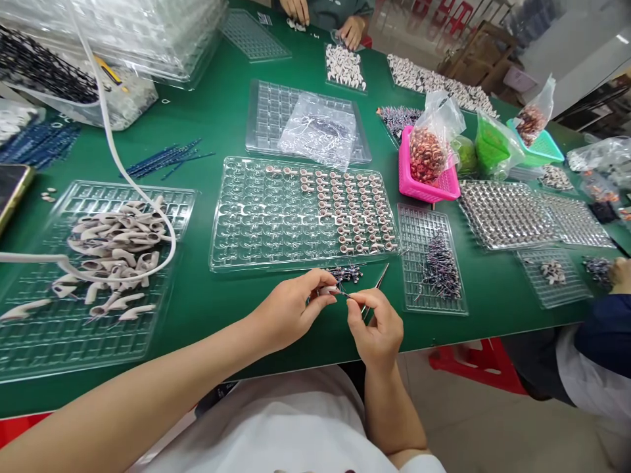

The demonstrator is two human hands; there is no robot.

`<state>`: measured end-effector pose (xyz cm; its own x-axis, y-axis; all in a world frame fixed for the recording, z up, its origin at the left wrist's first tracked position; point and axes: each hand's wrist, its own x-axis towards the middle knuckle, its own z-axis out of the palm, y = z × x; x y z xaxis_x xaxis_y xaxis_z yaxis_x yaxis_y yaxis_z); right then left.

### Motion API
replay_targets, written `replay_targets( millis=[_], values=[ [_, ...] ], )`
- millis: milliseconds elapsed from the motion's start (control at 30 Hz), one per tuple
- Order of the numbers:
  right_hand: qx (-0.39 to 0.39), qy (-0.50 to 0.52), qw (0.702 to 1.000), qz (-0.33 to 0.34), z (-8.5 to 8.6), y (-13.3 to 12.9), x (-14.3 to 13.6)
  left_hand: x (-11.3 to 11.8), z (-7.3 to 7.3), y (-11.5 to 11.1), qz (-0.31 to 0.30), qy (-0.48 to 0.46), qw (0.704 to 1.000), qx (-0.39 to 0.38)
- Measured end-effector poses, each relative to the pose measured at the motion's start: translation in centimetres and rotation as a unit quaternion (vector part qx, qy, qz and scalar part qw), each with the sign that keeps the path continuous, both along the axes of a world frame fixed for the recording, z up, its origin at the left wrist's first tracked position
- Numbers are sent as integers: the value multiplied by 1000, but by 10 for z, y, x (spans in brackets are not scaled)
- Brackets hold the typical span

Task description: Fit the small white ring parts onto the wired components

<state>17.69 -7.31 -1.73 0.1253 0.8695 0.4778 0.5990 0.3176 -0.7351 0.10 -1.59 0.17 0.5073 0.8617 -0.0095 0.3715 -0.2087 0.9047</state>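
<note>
Near the table's front edge, my left hand (296,309) pinches a small white earphone shell (328,290) between thumb and fingers. My right hand (377,328) is closed just beside it, with metal tweezers (382,274) sticking out past the fingers. Its thumb and forefinger pinch a thin dark wire (345,294) at the shell's end. Behind both hands lies a small pile of dark wired parts (349,272). Farther back, a clear compartment tray (246,226) holds rows of small shell pieces on its right side. More white stemmed shells (123,230) are heaped on a tray to the left.
A white cable (106,125) loops over the left heap. On the right are a tray of wired parts (438,269) and a pink basket (428,189). Stacked clear trays (162,39) stand back left. Co-workers' hands (352,31) show across the table and at the right.
</note>
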Motion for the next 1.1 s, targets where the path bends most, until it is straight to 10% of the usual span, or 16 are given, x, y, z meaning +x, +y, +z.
replay_targets(
  millis=[1100],
  values=[
    [-19,-29,999,14,0,4,2,-2,-9,3,-19,15,982,186]
  ],
)
